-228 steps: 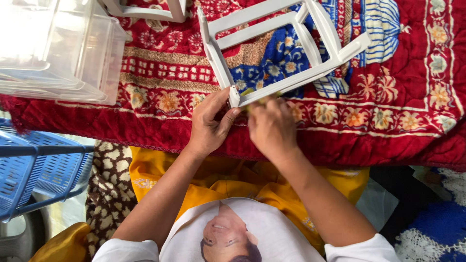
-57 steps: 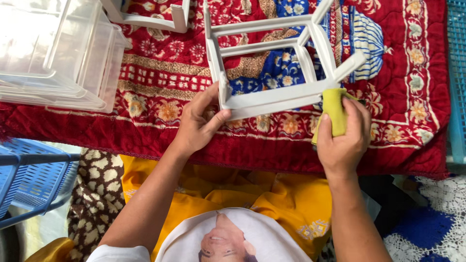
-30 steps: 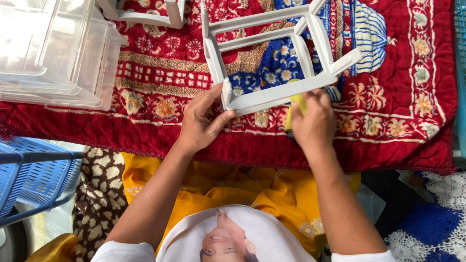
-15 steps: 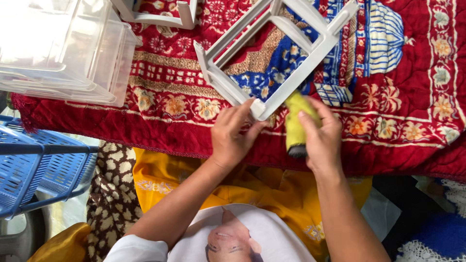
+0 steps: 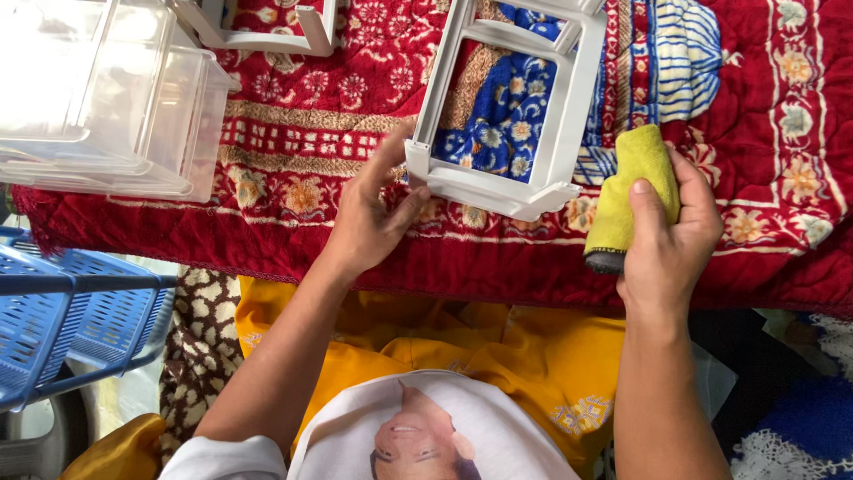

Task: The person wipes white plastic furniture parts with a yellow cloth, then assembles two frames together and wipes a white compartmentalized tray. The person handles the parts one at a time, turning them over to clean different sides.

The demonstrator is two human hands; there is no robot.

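A white plastic frame (image 5: 569, 98) with open sides lies on a red patterned quilt (image 5: 293, 133). My left hand (image 5: 369, 222) grips the frame's near left corner, thumb under its bottom bar. My right hand (image 5: 671, 236) is closed around a folded yellow cloth (image 5: 631, 182), held just right of the frame and apart from it.
Clear plastic drawer bins (image 5: 98, 98) stand on the quilt at the left. Another white frame piece (image 5: 258, 27) lies at the top. A blue slatted basket (image 5: 62, 311) sits low on the left, beside the quilt's front edge. Yellow fabric (image 5: 533, 347) covers my lap.
The frame has been turned by my left hand, so it now lies nearly square to me. My right hand with the cloth moved off the frame to the right.
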